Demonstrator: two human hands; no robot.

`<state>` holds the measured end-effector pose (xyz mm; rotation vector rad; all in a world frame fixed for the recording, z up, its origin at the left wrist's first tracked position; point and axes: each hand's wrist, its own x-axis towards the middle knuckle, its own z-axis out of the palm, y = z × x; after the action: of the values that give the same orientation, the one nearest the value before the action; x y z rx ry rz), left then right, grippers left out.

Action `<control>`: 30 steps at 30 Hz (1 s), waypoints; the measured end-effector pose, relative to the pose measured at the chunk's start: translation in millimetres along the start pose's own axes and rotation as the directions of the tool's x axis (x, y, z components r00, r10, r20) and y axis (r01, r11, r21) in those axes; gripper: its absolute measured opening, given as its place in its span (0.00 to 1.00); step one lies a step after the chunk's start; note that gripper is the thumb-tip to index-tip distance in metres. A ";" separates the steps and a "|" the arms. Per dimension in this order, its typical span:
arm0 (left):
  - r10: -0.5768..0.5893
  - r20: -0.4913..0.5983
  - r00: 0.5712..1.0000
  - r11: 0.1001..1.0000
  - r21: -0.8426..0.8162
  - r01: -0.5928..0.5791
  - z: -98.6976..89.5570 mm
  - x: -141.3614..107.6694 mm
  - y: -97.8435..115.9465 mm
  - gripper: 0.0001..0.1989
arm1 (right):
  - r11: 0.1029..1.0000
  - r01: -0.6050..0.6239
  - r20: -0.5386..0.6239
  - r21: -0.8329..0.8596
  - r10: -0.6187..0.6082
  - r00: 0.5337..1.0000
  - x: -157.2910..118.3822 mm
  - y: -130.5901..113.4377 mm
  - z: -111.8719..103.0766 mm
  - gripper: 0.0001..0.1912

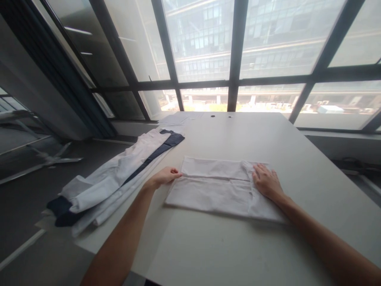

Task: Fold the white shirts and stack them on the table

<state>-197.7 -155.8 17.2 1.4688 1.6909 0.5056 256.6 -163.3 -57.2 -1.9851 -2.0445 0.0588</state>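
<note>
Hands on folded shirt [220, 186] – left hand [166, 175] clenched, right hand [266, 182] flat, clothes pile [116, 178] leftward.

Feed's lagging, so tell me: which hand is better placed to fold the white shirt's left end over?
Probably the left hand: it pinches the white shirt at its left edge, while the right hand lies flat on the right part.

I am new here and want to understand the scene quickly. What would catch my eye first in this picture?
First, the folded white shirt lying flat in the middle of the table. The left hand grips its left edge, and the right hand lies flat on its right part. Next, a pile of white and navy clothes hangs over the table's left edge, with big windows behind.
</note>
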 end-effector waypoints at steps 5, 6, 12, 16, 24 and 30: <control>0.036 -0.035 0.999 0.998 0.049 -0.035 4.1 0.5 1.6 0.31 | 1.000 0.005 -0.005 -0.007 -0.005 1.000 1.2 1.3 1.6 0.27; 0.020 -0.053 0.998 0.999 0.049 -0.017 5.4 0.8 2.1 0.31 | 1.000 0.005 -0.005 -0.008 -0.005 1.000 1.5 1.2 1.4 0.26; -0.009 -0.113 0.994 0.995 -0.100 -0.002 19.2 5.2 6.4 0.32 | 1.000 -0.005 0.003 0.000 0.005 1.000 1.5 -2.2 -1.4 0.26; 0.049 -0.198 0.979 0.992 -0.102 -0.071 23.9 2.6 27.3 0.22 | 1.000 -0.009 -0.006 0.009 0.009 1.000 0.4 -4.9 -2.5 0.25; 0.302 -0.226 0.926 0.920 0.324 -0.221 28.0 -6.3 102.2 0.15 | 0.999 -0.001 -0.021 0.046 0.002 1.000 0.6 -5.3 -1.0 0.25; 0.448 -0.076 0.891 0.721 0.620 -0.310 71.8 -12.8 155.7 0.16 | 0.998 -0.003 -0.015 0.068 0.004 1.000 -0.3 -7.1 -2.5 0.25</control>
<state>-45.2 -145.7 96.0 2.3360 1.8141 0.3739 250.2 -164.4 -53.2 -1.9420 -2.0025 0.1123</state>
